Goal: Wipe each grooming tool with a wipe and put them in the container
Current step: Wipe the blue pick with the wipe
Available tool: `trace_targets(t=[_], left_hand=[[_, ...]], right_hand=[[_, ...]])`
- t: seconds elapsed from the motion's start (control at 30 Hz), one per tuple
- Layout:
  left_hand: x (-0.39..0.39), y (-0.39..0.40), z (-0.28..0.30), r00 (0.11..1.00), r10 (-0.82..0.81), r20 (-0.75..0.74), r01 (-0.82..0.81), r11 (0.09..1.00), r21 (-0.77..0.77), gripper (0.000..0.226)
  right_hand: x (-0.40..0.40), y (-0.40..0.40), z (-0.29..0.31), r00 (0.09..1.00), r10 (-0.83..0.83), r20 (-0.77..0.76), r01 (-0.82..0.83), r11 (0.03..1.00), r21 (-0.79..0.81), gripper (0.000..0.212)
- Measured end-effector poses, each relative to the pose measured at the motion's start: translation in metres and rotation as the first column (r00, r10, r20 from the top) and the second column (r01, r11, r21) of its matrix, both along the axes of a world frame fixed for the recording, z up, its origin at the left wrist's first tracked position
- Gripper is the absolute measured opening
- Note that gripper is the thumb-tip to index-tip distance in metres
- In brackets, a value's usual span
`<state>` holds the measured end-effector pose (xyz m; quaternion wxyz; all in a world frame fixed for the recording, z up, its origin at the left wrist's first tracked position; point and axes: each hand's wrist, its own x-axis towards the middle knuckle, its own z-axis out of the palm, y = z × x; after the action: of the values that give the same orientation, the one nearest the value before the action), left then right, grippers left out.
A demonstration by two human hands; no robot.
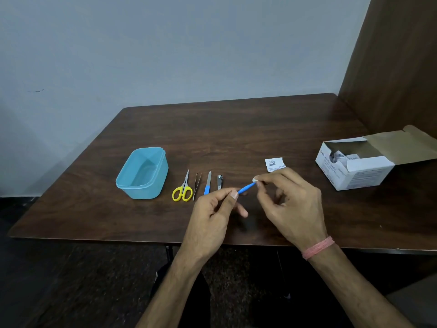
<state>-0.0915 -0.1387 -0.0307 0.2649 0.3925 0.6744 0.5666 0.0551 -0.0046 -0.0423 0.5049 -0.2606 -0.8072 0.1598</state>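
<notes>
I pinch the near end of a slim blue tool (246,188) between the thumb and forefinger of my left hand (214,214). Its long axis runs from those fingers (233,194) up and to the right, the far end pointing away from me toward my right hand (290,204). There my right thumb and forefinger pinch a small white wipe (255,179) around the tip, so the tip itself is hidden and I cannot tell what kind of tool it is. My other fingers on both hands hang loosely curled.

Just beyond my left fingers, a row lies on the table (236,129), all pointing away from me: yellow-handled scissors (182,189), tweezers (196,185), a blue-handled file (207,183), a nail clipper (219,182). Further left stands the blue container (142,172), open. Beyond my right fingers lies a torn wipe packet (274,164), its print too small to read. Well to the right sits an open wipe box (359,162), its flap cut off by the frame edge.
</notes>
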Motion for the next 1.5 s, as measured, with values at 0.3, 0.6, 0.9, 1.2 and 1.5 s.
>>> trace_targets(t=[0.3,0.6,0.9,1.2,1.5], left_hand=[[-0.0024,0.0013,-0.0056,0.999,0.022,0.039,-0.022,1.000,-0.001,0.027],[-0.0018,0.0017,-0.0078,1.000,0.017,0.002,-0.017,1.000,-0.005,0.029],[-0.0007,0.0012,-0.0066,0.999,0.019,-0.028,-0.018,1.000,0.004,0.029],[0.0028,0.0015,-0.0016,0.998,0.027,-0.050,-0.027,1.000,0.012,0.029],[0.0035,0.0012,-0.0008,0.998,0.041,-0.041,-0.040,0.999,0.021,0.028]], right_hand=[[0.0004,-0.0013,-0.0002,1.000,0.005,0.004,-0.005,1.000,0.029,0.011],[-0.0010,0.0004,-0.0028,0.998,0.043,0.039,-0.043,0.999,-0.005,0.014],[-0.0005,0.0015,-0.0008,0.998,0.045,0.054,-0.044,0.998,-0.036,0.007],[-0.0001,0.0033,-0.0002,0.997,0.079,0.020,-0.076,0.990,-0.121,0.025],[-0.0002,0.0047,0.0008,0.995,0.098,0.002,-0.097,0.987,-0.132,0.023]])
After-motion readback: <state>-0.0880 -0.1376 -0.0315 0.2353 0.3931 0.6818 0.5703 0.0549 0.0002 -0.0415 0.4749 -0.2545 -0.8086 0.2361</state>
